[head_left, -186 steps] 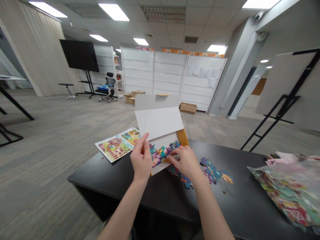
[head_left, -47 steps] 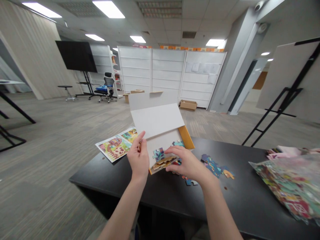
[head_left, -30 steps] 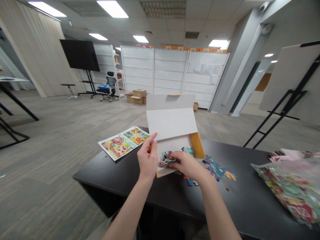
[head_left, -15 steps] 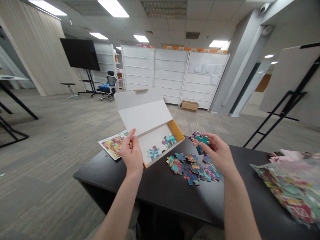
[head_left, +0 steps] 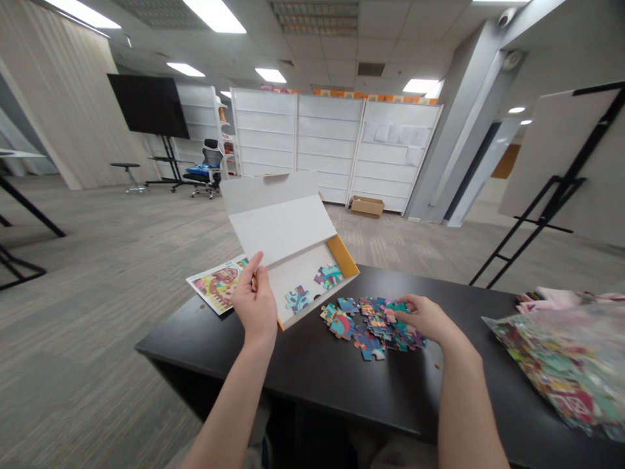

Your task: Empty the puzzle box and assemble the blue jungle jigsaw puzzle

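My left hand (head_left: 255, 301) grips the left end of an open white box (head_left: 293, 228) with yellow side walls, tilted above the table. A few puzzle pieces (head_left: 297, 299) lie inside it. To the right of the box, a pile of colourful puzzle pieces (head_left: 374, 329) rests on the black table. My right hand (head_left: 426, 317) is at the pile's right side, its thumb and fingers closed on pieces at the top. Where held pieces end and the pile begins is hard to tell. A printed picture sheet (head_left: 217, 284) lies partly behind my left hand.
On the right of the black table (head_left: 303, 381) lies a clear plastic bag (head_left: 566, 365) of colourful items, with pink cloth behind it. Beyond the table are a whiteboard stand (head_left: 551, 195), a cardboard box (head_left: 367, 206), a chair and a screen.
My right hand has gone down from above the pile, bringing the pieces it held onto the pile. My left hand still holds the box, and the view has shifted slightly.
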Demonstrator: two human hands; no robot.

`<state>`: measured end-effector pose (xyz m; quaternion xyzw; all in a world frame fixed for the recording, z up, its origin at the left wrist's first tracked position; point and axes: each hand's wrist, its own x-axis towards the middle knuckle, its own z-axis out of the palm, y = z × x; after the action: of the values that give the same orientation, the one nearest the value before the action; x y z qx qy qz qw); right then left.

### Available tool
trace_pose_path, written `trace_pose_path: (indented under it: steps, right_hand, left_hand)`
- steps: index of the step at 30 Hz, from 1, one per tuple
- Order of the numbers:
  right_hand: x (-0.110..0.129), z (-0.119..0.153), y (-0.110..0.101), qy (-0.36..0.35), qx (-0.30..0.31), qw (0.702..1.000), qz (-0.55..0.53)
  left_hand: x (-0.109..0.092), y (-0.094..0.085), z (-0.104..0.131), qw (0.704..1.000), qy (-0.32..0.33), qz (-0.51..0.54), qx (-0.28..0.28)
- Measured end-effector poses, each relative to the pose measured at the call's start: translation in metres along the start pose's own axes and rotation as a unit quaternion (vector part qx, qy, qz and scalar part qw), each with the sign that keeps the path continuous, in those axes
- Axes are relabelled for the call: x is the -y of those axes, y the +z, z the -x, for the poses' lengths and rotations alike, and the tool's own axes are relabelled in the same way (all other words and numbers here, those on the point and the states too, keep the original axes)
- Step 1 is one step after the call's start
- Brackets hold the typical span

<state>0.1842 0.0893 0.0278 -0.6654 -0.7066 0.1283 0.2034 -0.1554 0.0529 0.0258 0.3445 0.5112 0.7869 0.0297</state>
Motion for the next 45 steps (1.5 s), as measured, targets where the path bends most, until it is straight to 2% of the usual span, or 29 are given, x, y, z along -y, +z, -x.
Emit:
trace_pose_path:
  steps: [5,8,11,13,16,18,22,27,35,39,45]
  right_hand:
    - [-0.010,-0.004,0.006,0.002,-0.016,1.000,0.009]
    - [-0.010,-0.005,0.002,-0.009,-0.077,0.996,0.033]
    - [0.008,-0.003,-0.007,-0.051,-0.158,0.986,0.004]
    - [0.030,0.000,-0.009,-0.108,-0.171,0.978,-0.043]
    - [0.065,0.004,0.000,-0.207,-0.140,0.965,-0.083]
    - [0.083,0.005,0.013,-0.263,-0.120,0.955,-0.073]
    - [0.096,0.002,0.035,-0.311,-0.050,0.948,-0.032]
    - [0.092,-0.001,0.041,-0.308,-0.003,0.951,-0.004]
    - [0.090,0.001,0.044,-0.258,-0.026,0.965,0.033]
    - [0.090,0.003,0.041,-0.231,-0.011,0.972,0.039]
    - [0.092,-0.002,0.031,-0.234,0.037,0.971,0.028]
  left_hand:
    - [-0.005,0.002,0.004,1.000,-0.005,0.000,0.013]
    - [-0.009,0.003,0.007,1.000,-0.005,0.005,0.028]
    - [-0.014,0.005,0.013,0.999,0.001,0.014,0.042]
    - [-0.018,0.006,0.018,0.998,0.006,0.005,0.055]
    - [-0.026,0.008,0.025,0.996,0.016,-0.012,0.086]
    - [-0.029,0.008,0.028,0.993,0.032,-0.010,0.109]
    - [-0.031,0.006,0.028,0.988,0.053,-0.004,0.148]
    - [-0.030,0.004,0.025,0.982,0.041,0.007,0.184]
    - [-0.028,-0.001,0.021,0.980,0.041,0.013,0.193]
    - [-0.027,-0.002,0.020,0.977,0.043,0.019,0.209]
    - [-0.032,-0.002,0.020,0.973,0.064,0.028,0.222]
